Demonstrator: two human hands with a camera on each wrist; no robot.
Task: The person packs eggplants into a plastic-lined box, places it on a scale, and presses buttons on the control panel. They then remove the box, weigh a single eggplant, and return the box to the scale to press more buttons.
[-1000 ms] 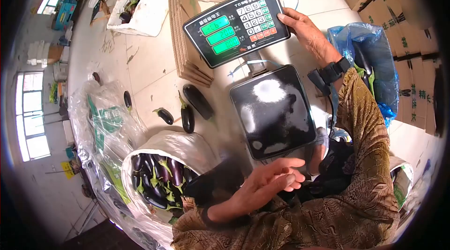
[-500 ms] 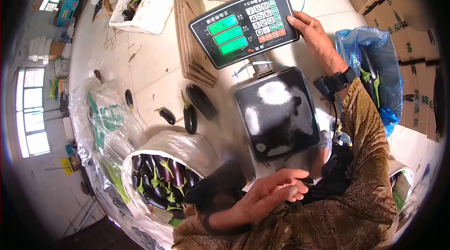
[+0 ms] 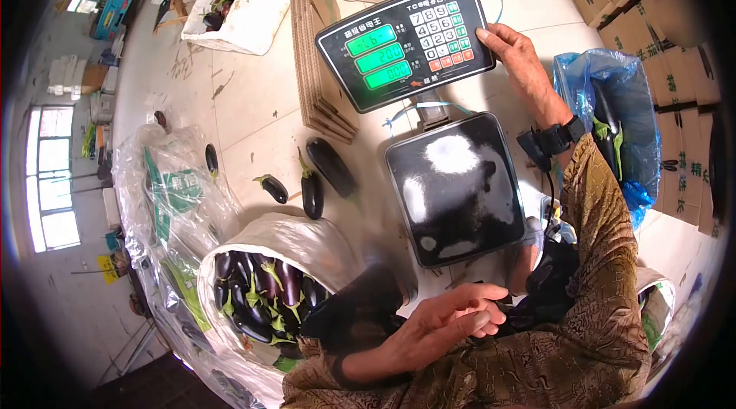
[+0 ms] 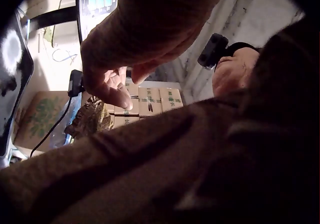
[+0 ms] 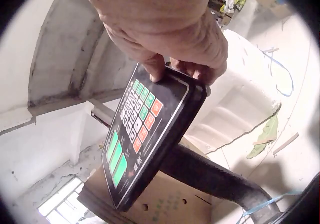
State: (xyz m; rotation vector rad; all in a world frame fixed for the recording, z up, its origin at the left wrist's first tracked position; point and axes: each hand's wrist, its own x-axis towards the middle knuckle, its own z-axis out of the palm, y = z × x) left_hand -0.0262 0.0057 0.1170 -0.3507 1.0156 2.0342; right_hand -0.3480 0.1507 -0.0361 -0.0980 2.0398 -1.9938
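My right hand (image 3: 524,62) grips the right edge of the scale's display panel (image 3: 406,45). In the right wrist view the thumb (image 5: 156,73) lies on the panel's front and the other fingers go behind it. The three green readouts are lit above the black, bare weighing platform (image 3: 456,190). My left hand (image 3: 445,325) hovers in front of my lap, just below the platform's near edge, its fingers loosely bent and nothing in them. The left wrist view also has this hand (image 4: 135,49) with the lit display beyond.
A white sack of eggplants (image 3: 261,294) stands at the left, with several loose eggplants (image 3: 330,166) on the floor beyond. Flattened cardboard (image 3: 314,49) stands behind the display's left side. A blue-lined box (image 3: 648,133) with eggplants and stacked cartons (image 3: 636,49) are at the right.
The head view has shifted a little, so the scale sits slightly farther right in it. Both hands keep their poses, the right still gripping the display panel.
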